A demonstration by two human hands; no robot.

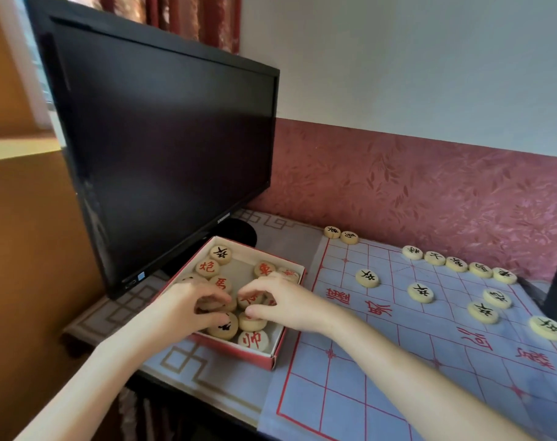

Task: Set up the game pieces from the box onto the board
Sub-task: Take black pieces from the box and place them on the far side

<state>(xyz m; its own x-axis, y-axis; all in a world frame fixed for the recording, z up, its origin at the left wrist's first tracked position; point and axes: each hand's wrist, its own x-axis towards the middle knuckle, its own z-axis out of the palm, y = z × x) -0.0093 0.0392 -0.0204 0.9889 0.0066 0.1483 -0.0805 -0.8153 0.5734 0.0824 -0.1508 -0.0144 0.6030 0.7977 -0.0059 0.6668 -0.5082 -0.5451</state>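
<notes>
Setting: worktop (pixel 188 370) against a wall w/ a red leaf-pattern lower band; dark monitor (pixel 162 148) at left, just behind the box.
Box (pixel 248 353): red-sided, open, on the worktop betw. monitor & board. Holds loose round pieces, mostly red-marked (pixel 253 340), a few black-marked (pixel 221 254).
Board (pixel 350 393): blue cloth w/ red grid, just right of the box; black-marked pcs (pixel 367 277) stand on its far rows.
Hands: left hand (pixel 191 302) & right hand (pixel 280 300) both inside the box, fingers curled down onto pcs. Can't tell if either actually grips one.
Step (est.): picking the next pcs out, prob. about halfway thru.
Do it well: read the character before lifting; pinch one pc per hand by its rim; lift straight up, clear of the box wall; set it on a grid crossing, not inside a square.
Watch: right forearm lies over the board's near-left corner, so don't drag the cloth or nudge placed pcs.
</notes>
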